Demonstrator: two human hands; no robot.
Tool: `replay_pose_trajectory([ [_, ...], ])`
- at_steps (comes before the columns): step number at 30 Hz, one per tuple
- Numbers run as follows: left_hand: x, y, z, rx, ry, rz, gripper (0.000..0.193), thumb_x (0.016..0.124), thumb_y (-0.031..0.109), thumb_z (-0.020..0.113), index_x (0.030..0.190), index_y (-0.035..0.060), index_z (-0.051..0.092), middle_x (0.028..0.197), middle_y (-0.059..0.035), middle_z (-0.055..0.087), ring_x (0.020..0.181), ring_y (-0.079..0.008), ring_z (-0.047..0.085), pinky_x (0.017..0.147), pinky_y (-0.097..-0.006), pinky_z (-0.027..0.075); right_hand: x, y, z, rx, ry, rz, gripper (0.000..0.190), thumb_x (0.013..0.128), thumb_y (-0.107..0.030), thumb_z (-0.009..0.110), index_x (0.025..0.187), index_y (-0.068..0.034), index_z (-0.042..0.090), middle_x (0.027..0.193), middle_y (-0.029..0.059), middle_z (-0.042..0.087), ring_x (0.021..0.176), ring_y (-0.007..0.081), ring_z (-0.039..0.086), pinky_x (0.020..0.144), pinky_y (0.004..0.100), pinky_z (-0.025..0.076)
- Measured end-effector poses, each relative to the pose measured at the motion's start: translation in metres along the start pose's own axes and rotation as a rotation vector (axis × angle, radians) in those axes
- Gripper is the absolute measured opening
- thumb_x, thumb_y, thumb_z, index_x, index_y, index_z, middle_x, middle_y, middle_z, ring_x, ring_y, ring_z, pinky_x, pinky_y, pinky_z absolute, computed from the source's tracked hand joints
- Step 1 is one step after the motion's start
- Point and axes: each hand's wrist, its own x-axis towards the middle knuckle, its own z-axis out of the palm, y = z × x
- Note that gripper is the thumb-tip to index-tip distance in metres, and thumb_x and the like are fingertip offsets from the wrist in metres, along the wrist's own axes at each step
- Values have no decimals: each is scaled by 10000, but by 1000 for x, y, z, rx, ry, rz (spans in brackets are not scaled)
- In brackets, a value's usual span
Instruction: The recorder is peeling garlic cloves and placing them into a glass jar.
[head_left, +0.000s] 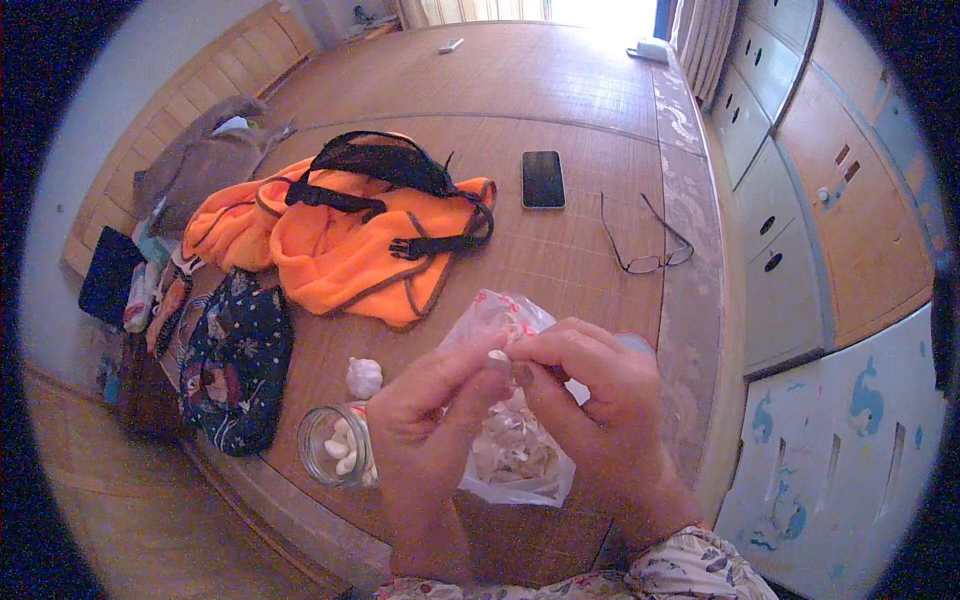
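Observation:
Between my two hands, over a thin plastic bag (517, 491), is a small pale garlic clove (497, 356). My left hand (431, 412) pinches it between thumb and forefinger. The thumb and fingertips of my right hand (600, 382) close on its right side; the exact contact is partly hidden. Papery garlic skins (517, 442) lie in the bag, which bears red printing. Beside my left hand, a glass jar (309, 450) with its mouth uncovered holds several peeled cloves (343, 448). A whole garlic bulb (364, 377) sits just beyond the jar.
An orange fleece garment (360, 277) with black straps and mesh lies ahead on the woven mat (480, 247). A dark patterned cloth bundle (236, 367) is at the left. Farther right are a smartphone (543, 180) and eyeglasses (645, 262). Cabinets (832, 435) line the right side.

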Motion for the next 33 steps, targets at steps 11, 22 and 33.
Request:
replay_pose_trajectory([
  [11,4,4,2,424,9,284,227,798,-10,645,1023,-12,676,884,-134,670,810,-195,645,712,-281,484,0,4,0,-61,-10,7,92,711,49,622,800,26,632,631,83,577,506,130,557,475,251,420],
  [22,1,8,6,461,26,294,215,798,-4,636,1008,-21,677,857,-136,664,795,-207,650,686,-286,490,0,4,3,-101,21,-9,92,689,47,620,772,12,630,595,61,538,454,113,511,429,243,377],
  [33,2,5,6,418,26,295,236,795,-21,634,1024,6,680,869,-128,665,791,-197,644,687,-278,486,0,4,4,-86,39,-6,82,682,61,609,747,11,612,589,62,529,441,96,494,417,242,362],
])
